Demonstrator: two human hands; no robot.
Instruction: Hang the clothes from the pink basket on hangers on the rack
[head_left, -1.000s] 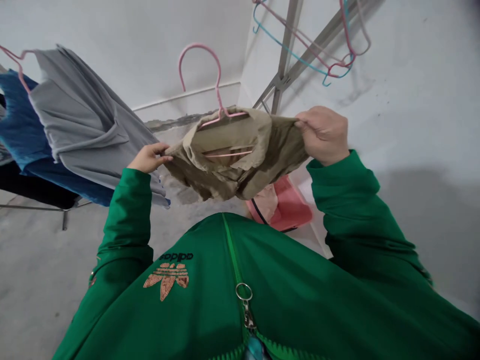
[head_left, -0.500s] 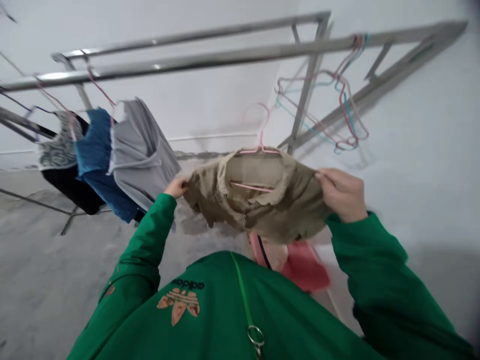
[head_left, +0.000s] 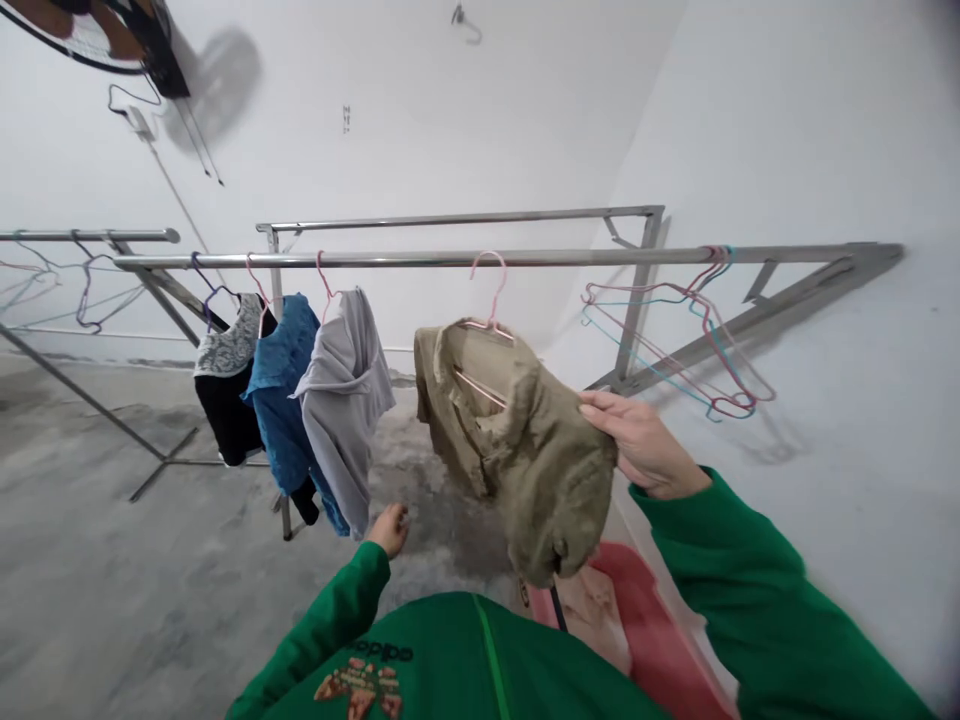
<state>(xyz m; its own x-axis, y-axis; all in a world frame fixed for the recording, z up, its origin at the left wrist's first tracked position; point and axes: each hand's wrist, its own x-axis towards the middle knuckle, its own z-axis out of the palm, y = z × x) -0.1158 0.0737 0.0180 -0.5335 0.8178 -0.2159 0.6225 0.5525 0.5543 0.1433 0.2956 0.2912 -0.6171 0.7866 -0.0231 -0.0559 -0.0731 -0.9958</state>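
Observation:
An olive-khaki shirt (head_left: 555, 450) sits on a pink hanger (head_left: 495, 290), its collar open toward me and its right side drooping lower. My right hand (head_left: 649, 440) pinches the shirt at the shoulder, thumb and fingers closed on the cloth. The hanger's hook overlaps the metal rail (head_left: 420, 259) in view; whether it rests on the rail I cannot tell. My left hand (head_left: 390, 530) is below and left of the shirt, apart from it, its fingers loosely curled with nothing seen in them. Closest to that hand hangs a light grey garment (head_left: 345, 390).
A blue garment (head_left: 281, 400) and a black one with a patterned top (head_left: 232, 360) hang further left. Bare pink and turquoise hangers (head_left: 720, 330) hang at right. Below the shirt stands a pink-red basin (head_left: 652, 620) with cloth inside. A wall fan (head_left: 112, 40) is upper left.
My left hand has let go of the shirt and dropped lower. The shirt has turned and tilted, still in my right hand. The view has lifted, showing more wall and the fan.

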